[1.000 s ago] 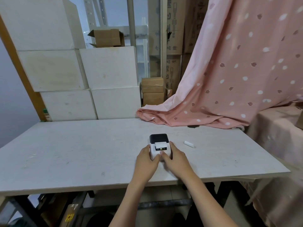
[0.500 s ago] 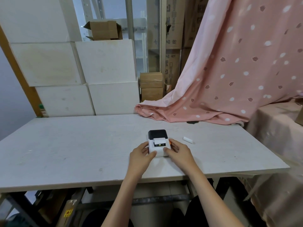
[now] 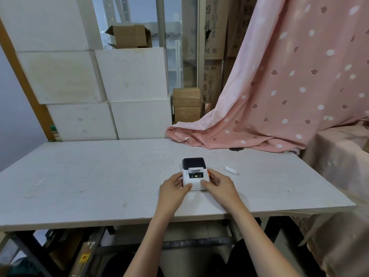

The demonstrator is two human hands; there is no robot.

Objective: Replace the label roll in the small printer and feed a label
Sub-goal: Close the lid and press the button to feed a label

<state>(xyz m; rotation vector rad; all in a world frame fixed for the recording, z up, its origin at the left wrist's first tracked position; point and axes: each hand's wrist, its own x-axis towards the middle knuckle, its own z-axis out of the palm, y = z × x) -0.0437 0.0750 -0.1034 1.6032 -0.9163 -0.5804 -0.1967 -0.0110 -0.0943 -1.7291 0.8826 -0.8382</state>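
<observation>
A small white label printer (image 3: 195, 174) with a black lid stands on the pale table (image 3: 99, 176), its lid down and a green light lit on its front panel. A short strip of white label shows at the slot under the black lid. My left hand (image 3: 173, 189) grips the printer's left side, thumb on its front. My right hand (image 3: 218, 184) holds the right side, fingertips by an orange tab. A small white roll core (image 3: 230, 170) lies on the table to the right of the printer.
A pink dotted cloth (image 3: 279, 96) drapes onto the table's back right corner. White blocks (image 3: 119, 96) and cardboard boxes (image 3: 186, 104) are stacked behind the table. The table's front edge runs just below my wrists.
Both hands stay on the printer and have slid slightly back along its sides. A white label edge now shows at the slot. The head camera has shifted a little.
</observation>
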